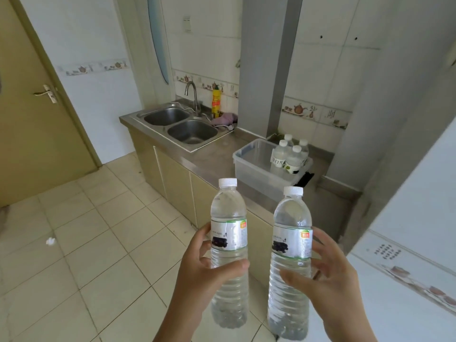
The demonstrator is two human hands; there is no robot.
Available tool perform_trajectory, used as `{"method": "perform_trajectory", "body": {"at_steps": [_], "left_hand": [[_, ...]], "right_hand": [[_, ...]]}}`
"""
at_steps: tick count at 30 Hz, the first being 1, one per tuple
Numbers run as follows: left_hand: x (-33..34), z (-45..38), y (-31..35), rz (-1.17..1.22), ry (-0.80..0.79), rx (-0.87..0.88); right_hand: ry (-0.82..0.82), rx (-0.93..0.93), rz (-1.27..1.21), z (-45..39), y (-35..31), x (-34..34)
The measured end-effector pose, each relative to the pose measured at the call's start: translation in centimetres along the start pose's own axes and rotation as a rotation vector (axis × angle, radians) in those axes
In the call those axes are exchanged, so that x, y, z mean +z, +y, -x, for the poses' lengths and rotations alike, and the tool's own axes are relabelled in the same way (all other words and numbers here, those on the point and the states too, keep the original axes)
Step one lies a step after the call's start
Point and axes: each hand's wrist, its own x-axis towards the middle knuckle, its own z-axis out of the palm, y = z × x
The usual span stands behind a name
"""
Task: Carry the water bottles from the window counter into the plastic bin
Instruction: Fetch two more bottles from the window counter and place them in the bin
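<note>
I hold two clear water bottles upright in front of me, each with a white cap and a white-green label. My left hand grips the left bottle around its middle. My right hand grips the right bottle the same way. Ahead on the steel counter stands a clear plastic bin. Several more water bottles stand upright in its right end; its left part holds nothing.
A steel double sink with a tap sits left of the bin, with a yellow bottle and a pink cloth behind it. A door stands at the left. A white scrap lies on the tiled floor.
</note>
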Motion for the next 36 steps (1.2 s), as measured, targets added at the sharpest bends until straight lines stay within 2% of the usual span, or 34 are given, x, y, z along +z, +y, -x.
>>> {"method": "perform_trajectory", "body": {"at_steps": [5, 14, 23, 28, 36], "left_hand": [[1.9, -9.7, 0.9, 0.005, -0.044, 0.021], [6.3, -27.4, 2.6, -0.044, -0.008, 0.023], [10.1, -41.9, 4.9, -0.082, -0.086, 0.098], [12.0, -50.1, 4.5, -0.125, -0.206, 0.166], [13.9, -61.8, 3.7, -0.158, -0.484, 0.193]], "right_hand": [[0.04, 0.004, 0.014, -9.8, 2.5, 1.8], [0.063, 0.072, -0.11, -27.9, 5.0, 5.6], [0.16, 0.073, -0.118, -39.3, 6.0, 8.3], [0.296, 0.054, -0.07, -44.7, 7.4, 10.9], [0.514, 0.133, 0.127, -52.5, 8.7, 15.2]]}}
